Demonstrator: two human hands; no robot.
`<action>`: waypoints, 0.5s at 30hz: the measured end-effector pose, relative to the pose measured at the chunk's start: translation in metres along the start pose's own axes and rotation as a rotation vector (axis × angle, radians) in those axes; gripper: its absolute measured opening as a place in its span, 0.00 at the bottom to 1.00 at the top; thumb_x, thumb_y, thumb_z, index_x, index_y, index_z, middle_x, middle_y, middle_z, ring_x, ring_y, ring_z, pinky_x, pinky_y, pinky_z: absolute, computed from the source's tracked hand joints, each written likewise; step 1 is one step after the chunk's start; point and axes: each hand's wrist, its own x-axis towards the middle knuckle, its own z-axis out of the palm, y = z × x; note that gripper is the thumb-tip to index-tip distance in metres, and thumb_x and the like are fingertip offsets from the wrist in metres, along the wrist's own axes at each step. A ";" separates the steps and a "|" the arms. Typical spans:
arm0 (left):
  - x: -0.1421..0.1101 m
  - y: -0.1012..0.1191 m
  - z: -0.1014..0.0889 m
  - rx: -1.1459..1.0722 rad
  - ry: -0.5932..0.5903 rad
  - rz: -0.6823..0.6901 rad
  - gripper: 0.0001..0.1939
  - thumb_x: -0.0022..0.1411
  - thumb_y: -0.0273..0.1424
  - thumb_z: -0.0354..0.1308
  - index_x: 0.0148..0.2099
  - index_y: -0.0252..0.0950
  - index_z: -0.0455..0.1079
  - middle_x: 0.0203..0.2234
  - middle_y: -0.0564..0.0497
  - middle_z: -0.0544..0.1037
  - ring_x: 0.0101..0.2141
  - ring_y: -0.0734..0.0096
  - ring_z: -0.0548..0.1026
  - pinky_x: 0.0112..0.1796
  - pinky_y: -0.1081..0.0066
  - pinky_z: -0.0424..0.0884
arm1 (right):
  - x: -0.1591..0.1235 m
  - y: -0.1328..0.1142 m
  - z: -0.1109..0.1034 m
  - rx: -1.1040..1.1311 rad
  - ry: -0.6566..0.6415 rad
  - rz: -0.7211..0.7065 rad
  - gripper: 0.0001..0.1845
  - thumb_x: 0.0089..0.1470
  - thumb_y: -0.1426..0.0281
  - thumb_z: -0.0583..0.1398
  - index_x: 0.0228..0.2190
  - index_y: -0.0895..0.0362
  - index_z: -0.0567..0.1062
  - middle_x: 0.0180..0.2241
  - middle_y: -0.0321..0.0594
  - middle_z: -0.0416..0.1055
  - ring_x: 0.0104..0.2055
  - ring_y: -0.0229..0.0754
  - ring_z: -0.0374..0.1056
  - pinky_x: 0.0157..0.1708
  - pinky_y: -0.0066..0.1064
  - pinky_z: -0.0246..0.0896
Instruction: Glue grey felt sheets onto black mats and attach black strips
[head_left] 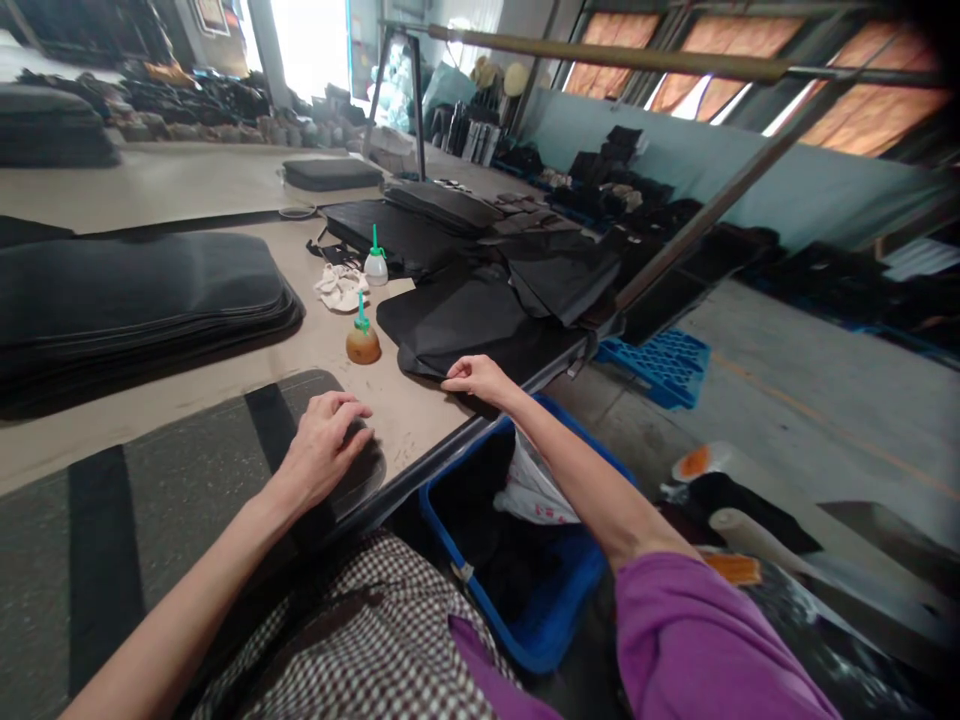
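My left hand (324, 442) rests palm down with curled fingers on the corner of a grey mat (187, 480) crossed by black strips, which lies on the table near me. My right hand (478, 378) reaches forward and pinches the near edge of a black fabric piece (465, 318) lying at the table's right side. A brown glue bottle (363, 340) with a green nozzle stands just beyond my hands.
A white bottle (376, 262) and a crumpled white rag (341, 288) sit further back. A stack of black mats (142, 300) lies at left. More black pieces (555, 265) pile behind. A blue bin (540, 610) stands below the table edge; a blue pallet (660, 365) is on the floor.
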 end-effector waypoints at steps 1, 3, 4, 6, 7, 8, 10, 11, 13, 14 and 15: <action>0.003 0.002 0.004 -0.010 -0.006 0.008 0.10 0.70 0.37 0.56 0.50 0.42 0.73 0.49 0.44 0.73 0.53 0.54 0.69 0.54 0.51 0.70 | 0.004 -0.002 -0.002 0.052 -0.044 0.009 0.13 0.46 0.66 0.73 0.32 0.60 0.80 0.27 0.37 0.77 0.27 0.35 0.71 0.27 0.24 0.64; 0.010 0.006 0.012 -0.028 -0.025 0.032 0.09 0.70 0.36 0.56 0.50 0.42 0.73 0.49 0.44 0.73 0.52 0.54 0.69 0.54 0.51 0.70 | 0.010 -0.005 -0.005 0.150 -0.119 0.024 0.15 0.46 0.64 0.74 0.31 0.60 0.79 0.25 0.37 0.76 0.25 0.34 0.69 0.24 0.23 0.64; 0.013 0.008 0.017 -0.035 -0.038 0.050 0.09 0.71 0.36 0.56 0.50 0.42 0.72 0.49 0.44 0.73 0.52 0.54 0.69 0.54 0.51 0.70 | 0.012 -0.007 -0.006 0.193 -0.148 0.030 0.17 0.45 0.62 0.75 0.30 0.60 0.78 0.25 0.37 0.76 0.24 0.33 0.68 0.24 0.23 0.64; 0.019 0.011 0.027 -0.046 -0.070 0.094 0.10 0.71 0.36 0.56 0.51 0.42 0.72 0.50 0.44 0.73 0.52 0.55 0.70 0.53 0.52 0.70 | 0.014 -0.009 -0.006 0.261 -0.198 0.040 0.22 0.40 0.60 0.78 0.29 0.60 0.77 0.23 0.36 0.74 0.22 0.32 0.66 0.22 0.23 0.63; 0.021 0.013 0.031 -0.048 -0.087 0.114 0.11 0.71 0.36 0.55 0.52 0.42 0.72 0.50 0.43 0.73 0.52 0.55 0.71 0.53 0.53 0.71 | 0.015 -0.010 -0.006 0.289 -0.216 0.043 0.24 0.38 0.59 0.78 0.28 0.60 0.76 0.22 0.35 0.73 0.22 0.32 0.65 0.22 0.23 0.63; 0.023 0.015 0.035 -0.045 -0.102 0.133 0.11 0.72 0.36 0.54 0.53 0.41 0.72 0.50 0.43 0.73 0.52 0.56 0.71 0.53 0.53 0.71 | 0.015 -0.010 -0.005 0.313 -0.228 0.044 0.25 0.37 0.57 0.79 0.28 0.59 0.76 0.21 0.34 0.72 0.21 0.31 0.64 0.21 0.23 0.62; 0.028 0.018 0.042 -0.024 -0.122 0.168 0.13 0.73 0.35 0.53 0.55 0.40 0.72 0.51 0.42 0.74 0.52 0.55 0.72 0.53 0.53 0.71 | 0.016 -0.010 -0.003 0.352 -0.236 0.041 0.27 0.36 0.55 0.79 0.28 0.59 0.75 0.20 0.32 0.70 0.20 0.30 0.62 0.21 0.22 0.60; 0.030 0.019 0.044 -0.004 -0.126 0.188 0.14 0.73 0.35 0.52 0.56 0.40 0.71 0.52 0.41 0.74 0.52 0.55 0.72 0.53 0.53 0.70 | 0.017 -0.009 -0.001 0.364 -0.237 0.038 0.27 0.36 0.55 0.79 0.28 0.59 0.75 0.20 0.32 0.69 0.20 0.30 0.61 0.21 0.22 0.59; 0.035 0.023 0.049 0.051 -0.124 0.243 0.16 0.74 0.34 0.51 0.60 0.40 0.70 0.57 0.41 0.74 0.55 0.55 0.71 0.56 0.53 0.69 | 0.018 -0.007 0.001 0.374 -0.244 0.034 0.26 0.35 0.56 0.78 0.28 0.60 0.76 0.21 0.32 0.69 0.21 0.31 0.62 0.21 0.23 0.59; 0.038 0.025 0.051 0.086 -0.123 0.276 0.18 0.74 0.33 0.50 0.62 0.40 0.68 0.60 0.41 0.73 0.57 0.55 0.70 0.57 0.53 0.67 | 0.019 -0.006 0.003 0.374 -0.248 0.029 0.26 0.35 0.57 0.78 0.28 0.60 0.77 0.21 0.33 0.70 0.22 0.31 0.62 0.22 0.23 0.59; 0.041 0.026 0.054 0.123 -0.127 0.310 0.20 0.75 0.33 0.49 0.64 0.39 0.67 0.62 0.41 0.72 0.60 0.55 0.69 0.58 0.53 0.66 | 0.020 -0.006 0.004 0.373 -0.250 0.022 0.25 0.36 0.57 0.77 0.29 0.60 0.78 0.22 0.34 0.71 0.23 0.32 0.63 0.23 0.23 0.59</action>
